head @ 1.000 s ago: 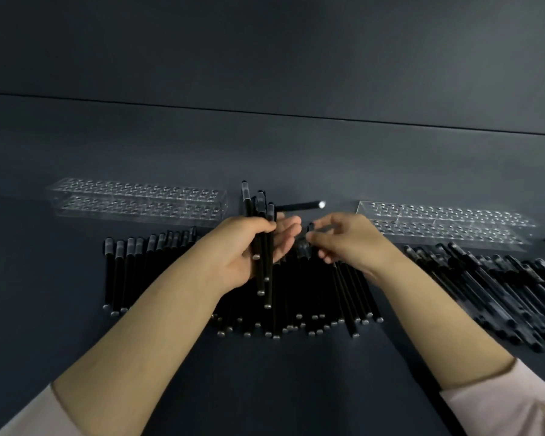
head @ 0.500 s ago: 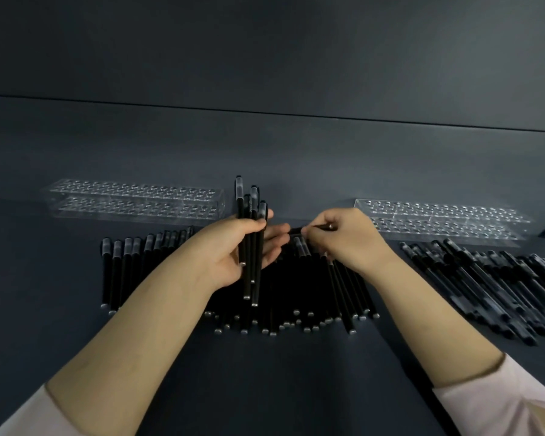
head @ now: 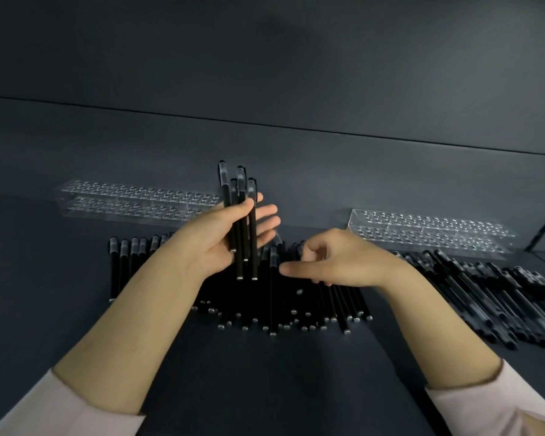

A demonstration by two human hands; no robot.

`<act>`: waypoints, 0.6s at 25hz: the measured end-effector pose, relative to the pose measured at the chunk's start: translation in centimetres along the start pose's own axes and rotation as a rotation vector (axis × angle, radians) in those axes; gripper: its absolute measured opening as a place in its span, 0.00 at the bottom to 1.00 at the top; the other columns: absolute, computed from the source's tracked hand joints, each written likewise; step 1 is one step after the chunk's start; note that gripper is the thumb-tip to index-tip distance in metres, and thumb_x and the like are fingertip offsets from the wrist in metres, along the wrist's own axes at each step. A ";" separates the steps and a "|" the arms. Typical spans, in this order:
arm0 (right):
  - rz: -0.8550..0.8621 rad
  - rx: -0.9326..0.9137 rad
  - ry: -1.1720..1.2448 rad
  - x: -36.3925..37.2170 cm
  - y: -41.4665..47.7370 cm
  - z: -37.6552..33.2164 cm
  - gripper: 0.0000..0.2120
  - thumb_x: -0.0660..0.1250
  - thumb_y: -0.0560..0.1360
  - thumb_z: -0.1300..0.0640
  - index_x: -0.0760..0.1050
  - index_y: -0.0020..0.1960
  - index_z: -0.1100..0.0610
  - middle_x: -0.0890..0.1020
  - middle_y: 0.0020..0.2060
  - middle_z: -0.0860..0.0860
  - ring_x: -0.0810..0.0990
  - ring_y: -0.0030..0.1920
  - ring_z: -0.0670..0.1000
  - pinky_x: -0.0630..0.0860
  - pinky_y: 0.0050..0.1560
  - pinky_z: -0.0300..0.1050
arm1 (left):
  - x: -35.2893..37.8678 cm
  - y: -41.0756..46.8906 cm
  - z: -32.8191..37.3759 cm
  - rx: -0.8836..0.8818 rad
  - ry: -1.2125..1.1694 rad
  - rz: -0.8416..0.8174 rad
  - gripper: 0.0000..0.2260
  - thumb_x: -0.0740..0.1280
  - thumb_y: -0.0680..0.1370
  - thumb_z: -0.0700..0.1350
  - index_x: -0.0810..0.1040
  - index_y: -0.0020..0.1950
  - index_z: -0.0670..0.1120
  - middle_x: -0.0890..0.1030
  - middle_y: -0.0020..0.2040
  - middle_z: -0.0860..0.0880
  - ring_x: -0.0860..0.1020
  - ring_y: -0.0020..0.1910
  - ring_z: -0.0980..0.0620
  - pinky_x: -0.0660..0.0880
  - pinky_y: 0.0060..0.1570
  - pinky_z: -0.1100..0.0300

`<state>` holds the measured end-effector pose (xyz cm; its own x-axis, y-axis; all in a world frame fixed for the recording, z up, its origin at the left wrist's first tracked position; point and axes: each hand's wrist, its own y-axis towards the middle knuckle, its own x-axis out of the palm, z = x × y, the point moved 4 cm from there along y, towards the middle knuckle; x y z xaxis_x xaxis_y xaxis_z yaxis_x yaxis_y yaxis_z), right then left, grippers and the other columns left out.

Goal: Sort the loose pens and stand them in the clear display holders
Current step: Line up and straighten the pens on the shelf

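Here, the dark table (head: 265,388) is carrying everything. Two clear display holders are standing at the far side with no pens in them, the left holder (head: 139,202) at far left and the right holder (head: 431,231) at far right. In front of them the loose pens are lying flat: a broad middle heap (head: 280,309) nearest the person, a right heap (head: 501,297) sprawling off to the right, and a short left row (head: 129,256).

The left hand (head: 214,240) is hovering over the middle heap, its thumb clamping a bundle of pens (head: 243,221) upright against fairly straight fingers. The right hand (head: 337,262) is reaching down into the heap, fingers curled and thumb stretched out to the left. I cannot tell whether it is pinching a pen.

The pens are looking light, stiff and smooth-barrelled, so they are probably inclined to roll and slip. Pinching each one mid-barrel, below the frosted cap, is likely the safest hold.
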<state>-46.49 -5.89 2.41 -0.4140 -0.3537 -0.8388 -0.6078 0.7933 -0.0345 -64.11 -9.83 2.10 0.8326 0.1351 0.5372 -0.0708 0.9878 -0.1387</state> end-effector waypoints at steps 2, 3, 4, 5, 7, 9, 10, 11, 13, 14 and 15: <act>0.037 0.013 0.171 -0.1 0.2 0.3 0.24 0.68 0.66 0.32 0.77 0.32 0.53 0.80 0.26 0.47 0.77 0.28 0.44 0.72 0.28 0.36 | 0.1 -0.1 -0.1 -0.011 0.019 -0.009 0.11 0.62 0.82 0.43 0.77 0.63 0.43 0.85 0.54 0.42 0.85 0.49 0.45 0.83 0.40 0.53; 0.099 0.028 0.255 -0.3 0.5 0.6 0.21 0.68 0.70 0.36 0.78 0.33 0.54 0.79 0.25 0.48 0.77 0.27 0.45 0.71 0.27 0.36 | 0.1 -0.2 -0.1 -0.016 0.035 -0.013 0.11 0.63 0.82 0.43 0.77 0.63 0.43 0.85 0.53 0.42 0.85 0.48 0.46 0.82 0.38 0.55; 0.171 0.048 0.337 -0.5 0.8 1.0 0.20 0.67 0.73 0.41 0.79 0.35 0.56 0.79 0.26 0.47 0.76 0.27 0.45 0.71 0.26 0.36 | 0.2 -0.2 -0.2 -0.029 0.061 -0.017 0.11 0.63 0.81 0.43 0.77 0.62 0.43 0.85 0.53 0.43 0.85 0.44 0.49 0.82 0.36 0.58; 0.237 0.067 0.425 -0.6 1.1 1.3 0.18 0.67 0.75 0.44 0.79 0.37 0.58 0.79 0.27 0.47 0.75 0.28 0.45 0.71 0.27 0.36 | 0.3 -0.3 -0.4 -0.054 0.096 -0.021 0.10 0.64 0.81 0.42 0.77 0.61 0.42 0.85 0.53 0.43 0.85 0.40 0.52 0.80 0.33 0.62; 0.324 0.080 0.599 -0.7 1.6 1.7 0.16 0.66 0.77 0.47 0.80 0.43 0.60 0.80 0.32 0.48 0.76 0.31 0.46 0.73 0.29 0.36 | 0.9 -0.6 -1.1 -0.135 0.162 -0.047 0.10 0.65 0.80 0.41 0.77 0.58 0.38 0.85 0.53 0.43 0.82 0.33 0.56 0.77 0.28 0.67; 0.341 0.051 0.705 -0.6 1.9 1.8 0.13 0.67 0.77 0.49 0.82 0.46 0.59 0.82 0.37 0.50 0.77 0.35 0.47 0.75 0.34 0.38 | 1.5 -0.7 -2.0 -0.191 0.199 -0.092 0.07 0.65 0.80 0.40 0.77 0.54 0.37 0.85 0.51 0.41 0.81 0.32 0.56 0.76 0.28 0.68; 0.324 0.028 0.756 -0.5 2.0 1.8 0.12 0.67 0.77 0.49 0.82 0.47 0.58 0.82 0.39 0.51 0.78 0.38 0.47 0.76 0.37 0.39 | 1.8 -0.7 -2.4 -0.196 0.211 -0.110 0.06 0.65 0.80 0.40 0.77 0.52 0.37 0.85 0.51 0.40 0.81 0.32 0.56 0.76 0.28 0.68; 0.300 0.007 0.822 -0.5 2.1 1.7 0.10 0.67 0.76 0.51 0.82 0.48 0.57 0.83 0.40 0.52 0.79 0.39 0.48 0.77 0.40 0.41 | 2.0 -0.7 -2.7 -0.192 0.223 -0.120 0.06 0.65 0.80 0.40 0.78 0.52 0.38 0.85 0.51 0.39 0.82 0.33 0.55 0.76 0.29 0.67; 0.267 -0.019 0.982 -0.4 2.3 1.7 0.08 0.68 0.76 0.55 0.82 0.50 0.58 0.83 0.40 0.53 0.79 0.39 0.48 0.78 0.42 0.41 | 2.2 -0.5 -3.1 -0.177 0.252 -0.123 0.07 0.65 0.80 0.40 0.79 0.53 0.38 0.85 0.50 0.39 0.83 0.36 0.54 0.78 0.31 0.66; 0.263 -0.026 1.047 -0.5 2.4 1.8 0.07 0.68 0.76 0.57 0.82 0.50 0.58 0.82 0.39 0.53 0.79 0.38 0.48 0.77 0.40 0.39 | 2.2 -0.4 -3.3 -0.171 0.268 -0.124 0.07 0.66 0.79 0.41 0.80 0.54 0.39 0.85 0.50 0.40 0.84 0.37 0.53 0.78 0.32 0.66; 0.265 -0.032 1.092 -0.6 2.5 1.7 0.06 0.68 0.76 0.59 0.81 0.49 0.59 0.82 0.38 0.53 0.79 0.36 0.47 0.76 0.37 0.37 | 2.2 -0.4 -3.4 -0.165 0.283 -0.127 0.08 0.66 0.79 0.41 0.80 0.55 0.39 0.85 0.50 0.40 0.85 0.40 0.53 0.79 0.34 0.65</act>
<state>-46.59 -2.88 1.85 -0.8951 -0.4324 0.1091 -0.4227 0.9006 0.1014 -60.40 -10.17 0.54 0.9500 -0.0382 0.3098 0.1140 0.9664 -0.2302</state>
